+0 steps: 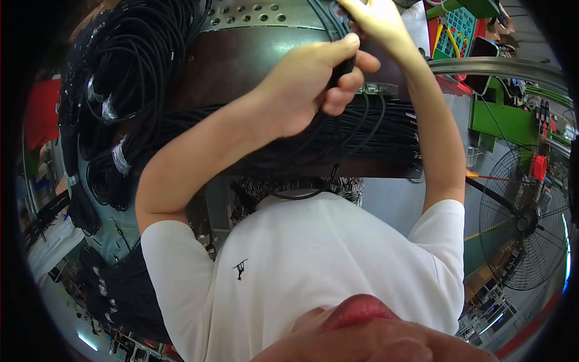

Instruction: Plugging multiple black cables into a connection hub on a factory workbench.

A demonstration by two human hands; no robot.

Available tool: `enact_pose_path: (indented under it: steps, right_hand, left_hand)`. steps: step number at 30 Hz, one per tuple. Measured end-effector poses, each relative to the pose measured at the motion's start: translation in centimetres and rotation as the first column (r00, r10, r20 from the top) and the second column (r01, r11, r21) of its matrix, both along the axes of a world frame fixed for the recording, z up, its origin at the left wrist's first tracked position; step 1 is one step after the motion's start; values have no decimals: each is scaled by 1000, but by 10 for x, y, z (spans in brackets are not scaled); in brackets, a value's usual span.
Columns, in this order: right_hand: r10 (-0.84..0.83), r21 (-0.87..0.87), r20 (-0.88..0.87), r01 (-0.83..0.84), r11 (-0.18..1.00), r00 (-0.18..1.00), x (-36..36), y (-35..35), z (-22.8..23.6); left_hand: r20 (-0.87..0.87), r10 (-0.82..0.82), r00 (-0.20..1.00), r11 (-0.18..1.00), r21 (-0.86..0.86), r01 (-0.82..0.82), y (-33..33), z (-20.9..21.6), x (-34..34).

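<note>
Near the top middle, my left hand [329,78] is closed around black cable [342,67], with the thumb pressed on top. Cable hangs below the fist, over a row of black cables [289,142] lying along the near side of the brown table [235,66]. Just right of it and farther up is my right hand [380,24], its fingers bent in beside a bundle of dark cables [325,18]. The top edge cuts off part of these fingers, and what they pinch is hidden.
Large coils of black cable [136,60] are heaped at the left, some tied with clear wrap [119,157]. A metal panel with round holes [250,15] lies at the far side. To the right are a curved metal rail [494,67], a green machine [491,114] and a floor fan [525,223].
</note>
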State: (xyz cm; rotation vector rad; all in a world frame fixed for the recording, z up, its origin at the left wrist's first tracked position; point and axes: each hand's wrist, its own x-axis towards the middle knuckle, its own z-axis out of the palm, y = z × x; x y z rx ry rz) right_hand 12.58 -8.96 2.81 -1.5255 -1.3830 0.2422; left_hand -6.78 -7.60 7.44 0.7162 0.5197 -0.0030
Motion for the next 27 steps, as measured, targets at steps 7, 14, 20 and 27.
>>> enact_pose_path:
  steps: [7,14,20,27]
  right_hand:
    - [31,-376,152,29,926,988,13,-47,-3]
    - [-25,-163,550,137,977,835,-36,-74,15]
    - [32,-267,572,149,952,820,-84,-114,-5]
    - [73,-383,254,31,923,964,-69,-116,0]
  left_hand:
    - [431,429,794,816,193,-545,89,40,-166]
    - [-253,324,912,576,817,22,178,17,-217]
    - [-38,5,999,-557,830,35,27,-43,-64]
    - [22,-89,996,-394,917,-56,22,-69,-59]
